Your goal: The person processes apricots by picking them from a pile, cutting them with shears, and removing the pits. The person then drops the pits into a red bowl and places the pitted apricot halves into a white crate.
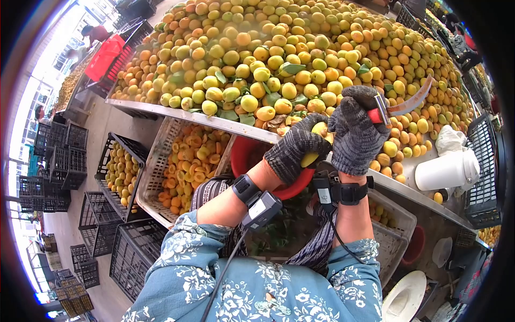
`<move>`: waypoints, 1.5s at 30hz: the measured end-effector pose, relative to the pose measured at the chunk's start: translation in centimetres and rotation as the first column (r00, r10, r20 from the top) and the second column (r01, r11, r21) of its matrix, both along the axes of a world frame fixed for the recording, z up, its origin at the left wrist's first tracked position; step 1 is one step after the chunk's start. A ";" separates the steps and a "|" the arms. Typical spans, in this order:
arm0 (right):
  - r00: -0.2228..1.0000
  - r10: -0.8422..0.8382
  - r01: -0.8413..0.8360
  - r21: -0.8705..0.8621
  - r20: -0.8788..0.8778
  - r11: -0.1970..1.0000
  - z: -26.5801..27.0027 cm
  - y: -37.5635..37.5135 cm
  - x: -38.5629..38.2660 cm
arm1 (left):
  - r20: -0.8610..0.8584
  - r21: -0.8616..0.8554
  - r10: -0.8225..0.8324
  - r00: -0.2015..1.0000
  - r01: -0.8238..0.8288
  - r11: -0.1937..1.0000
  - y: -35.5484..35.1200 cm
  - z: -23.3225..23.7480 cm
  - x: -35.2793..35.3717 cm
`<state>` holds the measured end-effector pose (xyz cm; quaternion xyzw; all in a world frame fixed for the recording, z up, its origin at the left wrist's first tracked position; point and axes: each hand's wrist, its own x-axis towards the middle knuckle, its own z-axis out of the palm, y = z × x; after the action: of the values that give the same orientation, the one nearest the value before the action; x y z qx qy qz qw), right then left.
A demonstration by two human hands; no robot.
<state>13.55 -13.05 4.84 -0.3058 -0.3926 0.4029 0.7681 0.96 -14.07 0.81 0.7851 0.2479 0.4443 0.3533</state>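
Note:
My left hand (298, 150), in a dark grey knit glove, is closed around an apricot; yellow fruit shows at the fingers and below the palm. Right beside it, my gloved right hand (357, 134) grips a curved knife (414, 101) by its red handle, the blade pointing up and to the right, away from the fruit. Both hands are over the front edge of a table heaped with whole apricots (252, 70), some with green leaves. A red tub (241, 153) sits under my left hand, partly hidden by it.
A white crate (153, 155) of halved apricots stands at my left, with a black crate (137, 163) of apricots beyond. On the table's right are a white jug (445, 170) and a black crate (479, 182). A straw hat (405, 298) lies low right. Black crates (139, 257) fill the left floor.

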 end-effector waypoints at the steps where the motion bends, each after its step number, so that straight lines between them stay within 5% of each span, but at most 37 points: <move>1: 1.000 0.015 -0.015 -0.011 -0.008 1.000 0.1 -0.1 -0.2 | 0.000 -0.002 0.001 1.000 -0.001 1.000 -0.1 -0.1 0.0; 3: 0.999 0.030 -0.030 -0.022 -0.016 0.999 0.1 -0.2 -0.4 | -0.081 0.126 0.072 0.994 -0.061 0.990 -0.4 -0.4 0.1; 7: 0.999 0.015 -0.015 0.000 0.048 1.000 -0.1 -0.1 -0.3 | 0.005 0.001 0.121 0.993 -0.121 0.993 -0.4 -1.0 0.9; 9: 0.996 0.007 -0.007 0.000 0.086 1.000 -0.1 -0.1 -0.3 | 0.100 -0.475 0.188 0.977 -0.119 0.872 -0.5 0.3 1.4; 19: 0.989 0.018 -0.022 0.026 0.146 0.999 -0.2 -0.3 -0.8 | 0.042 -0.442 0.289 0.956 -0.242 0.864 -0.8 0.3 2.0; 21: 0.984 0.024 -0.030 0.033 0.178 0.999 -0.3 -0.3 -0.8 | 0.244 -0.532 0.257 0.935 -0.092 0.842 -0.8 0.3 2.2; 24: 0.984 0.137 -0.143 -0.054 -0.111 0.988 -0.2 0.2 -0.1 | 0.106 -0.415 0.205 0.973 -0.144 0.898 -0.3 -0.5 1.5; 31: 0.852 0.299 -0.311 0.045 -0.429 0.949 -1.4 1.5 1.3 | 0.074 -0.414 0.122 0.990 -0.081 0.907 -0.3 0.0 0.6; 35: 0.849 0.364 -0.367 0.069 -0.382 0.928 -1.5 1.4 1.3 | 0.044 -0.343 0.112 0.993 -0.090 0.935 -0.2 0.0 0.6; 37: 0.952 0.206 -0.215 -0.014 -0.225 0.977 -0.4 0.7 0.4 | 0.028 -0.354 0.125 0.992 -0.107 0.929 -0.3 0.1 0.6; 40: 0.975 0.180 -0.188 -0.051 -0.127 0.981 -0.5 0.8 0.2 | 0.043 -0.378 0.104 0.994 -0.080 0.922 -0.2 0.0 0.6; 45: 0.841 0.407 -0.426 0.025 -0.356 0.904 -1.7 1.8 1.6 | -0.060 -0.322 0.108 0.992 -0.122 0.939 0.2 -0.5 0.4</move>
<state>15.10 -11.29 3.15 -0.1568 -0.2941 0.6188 0.7113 1.39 -13.85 0.29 0.7093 0.3704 0.4010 0.4459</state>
